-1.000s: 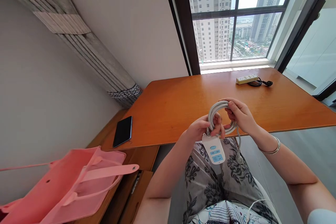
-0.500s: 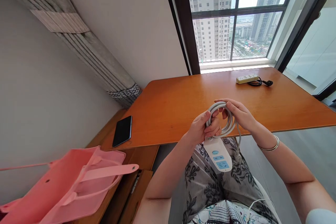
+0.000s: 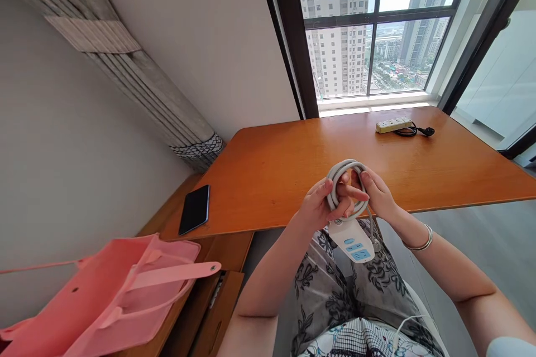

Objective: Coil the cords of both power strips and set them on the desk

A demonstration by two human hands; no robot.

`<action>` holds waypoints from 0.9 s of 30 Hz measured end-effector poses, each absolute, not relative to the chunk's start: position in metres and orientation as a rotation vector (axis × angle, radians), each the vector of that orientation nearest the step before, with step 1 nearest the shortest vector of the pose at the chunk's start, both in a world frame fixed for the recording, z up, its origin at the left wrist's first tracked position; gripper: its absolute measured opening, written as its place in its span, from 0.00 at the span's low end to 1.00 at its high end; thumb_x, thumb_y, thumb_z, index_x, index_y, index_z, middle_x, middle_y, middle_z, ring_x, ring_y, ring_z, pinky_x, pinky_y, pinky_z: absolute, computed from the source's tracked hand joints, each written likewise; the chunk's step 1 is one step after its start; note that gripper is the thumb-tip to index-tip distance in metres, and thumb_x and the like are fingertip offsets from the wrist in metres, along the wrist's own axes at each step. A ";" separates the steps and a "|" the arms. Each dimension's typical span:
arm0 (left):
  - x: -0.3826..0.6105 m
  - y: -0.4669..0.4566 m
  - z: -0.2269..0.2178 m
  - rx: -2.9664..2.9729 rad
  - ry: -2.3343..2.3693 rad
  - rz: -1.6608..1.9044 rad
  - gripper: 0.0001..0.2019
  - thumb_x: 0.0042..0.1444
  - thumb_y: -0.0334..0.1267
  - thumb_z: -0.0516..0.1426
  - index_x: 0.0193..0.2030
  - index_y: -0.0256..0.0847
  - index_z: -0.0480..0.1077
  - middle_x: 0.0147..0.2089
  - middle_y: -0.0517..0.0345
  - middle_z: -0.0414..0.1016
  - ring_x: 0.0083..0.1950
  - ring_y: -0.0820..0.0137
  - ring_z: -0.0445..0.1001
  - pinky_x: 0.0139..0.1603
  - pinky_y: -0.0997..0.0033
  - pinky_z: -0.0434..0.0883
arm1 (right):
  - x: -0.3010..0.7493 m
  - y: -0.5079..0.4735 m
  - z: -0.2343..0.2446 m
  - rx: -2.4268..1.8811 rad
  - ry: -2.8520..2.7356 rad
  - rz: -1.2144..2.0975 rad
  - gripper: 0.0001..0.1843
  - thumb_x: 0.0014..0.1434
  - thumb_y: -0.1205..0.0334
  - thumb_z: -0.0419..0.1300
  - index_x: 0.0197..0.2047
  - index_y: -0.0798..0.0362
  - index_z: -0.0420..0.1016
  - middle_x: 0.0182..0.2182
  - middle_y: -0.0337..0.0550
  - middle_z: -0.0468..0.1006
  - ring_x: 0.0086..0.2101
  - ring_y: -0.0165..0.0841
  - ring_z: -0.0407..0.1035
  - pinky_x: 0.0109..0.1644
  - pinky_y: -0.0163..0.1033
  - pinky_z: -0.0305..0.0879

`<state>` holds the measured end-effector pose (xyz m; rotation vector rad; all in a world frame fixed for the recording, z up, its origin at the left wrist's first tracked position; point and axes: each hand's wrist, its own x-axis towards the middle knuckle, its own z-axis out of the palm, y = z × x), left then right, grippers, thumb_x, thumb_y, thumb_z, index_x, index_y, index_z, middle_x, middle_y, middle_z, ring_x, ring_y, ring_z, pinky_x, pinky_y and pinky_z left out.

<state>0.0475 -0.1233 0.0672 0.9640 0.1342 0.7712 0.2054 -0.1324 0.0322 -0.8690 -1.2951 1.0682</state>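
A white power strip [image 3: 350, 241] with blue sockets hangs tilted over my lap, below the front edge of the table. Its light grey cord [image 3: 344, 164] is wound into a round coil just above it. My left hand [image 3: 324, 201] grips the coil's left side, with some fingers reaching through the loop. On the opposite side, my right hand [image 3: 377, 192] pinches the coil between thumb and fingers. A loose length of cord drops below the right hand to a plug [image 3: 376, 245], partly hidden beside the strip.
On the brown wooden table [image 3: 268, 173], a cream power strip [image 3: 393, 125] with a black cord and plug [image 3: 426, 131] lies near the window. A black phone [image 3: 195, 210] rests at the left edge. Beside the table sits an open pink bag [image 3: 138, 295].
My right hand has shifted left and slightly down, closing up the coil. The loose cord hangs shorter, the plug is nearer the strip, and the strip has swung slightly right and up.
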 end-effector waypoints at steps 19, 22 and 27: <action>0.020 -0.116 0.097 1.087 0.325 1.239 0.20 0.45 0.53 0.69 0.29 0.42 0.67 0.65 0.51 0.69 0.74 0.51 0.56 0.46 0.61 0.80 | 0.244 -0.147 -0.018 -1.124 -1.776 1.137 0.25 0.67 0.53 0.53 0.63 0.53 0.58 0.33 0.37 0.71 0.31 0.30 0.68 0.39 0.40 0.69; 0.022 -0.113 0.092 1.127 0.348 1.322 0.18 0.47 0.52 0.69 0.31 0.43 0.69 0.67 0.52 0.68 0.74 0.54 0.56 0.47 0.61 0.80 | 0.246 -0.151 -0.018 -1.244 -1.758 0.801 0.20 0.68 0.59 0.49 0.61 0.52 0.62 0.36 0.41 0.73 0.32 0.31 0.70 0.40 0.41 0.70; 0.028 -0.113 0.082 1.313 0.370 1.374 0.13 0.54 0.51 0.66 0.38 0.46 0.73 0.72 0.55 0.63 0.76 0.58 0.54 0.61 0.54 0.73 | 0.243 -0.166 0.012 -1.279 -2.184 0.211 0.21 0.68 0.66 0.49 0.63 0.53 0.65 0.42 0.48 0.75 0.34 0.34 0.72 0.39 0.40 0.70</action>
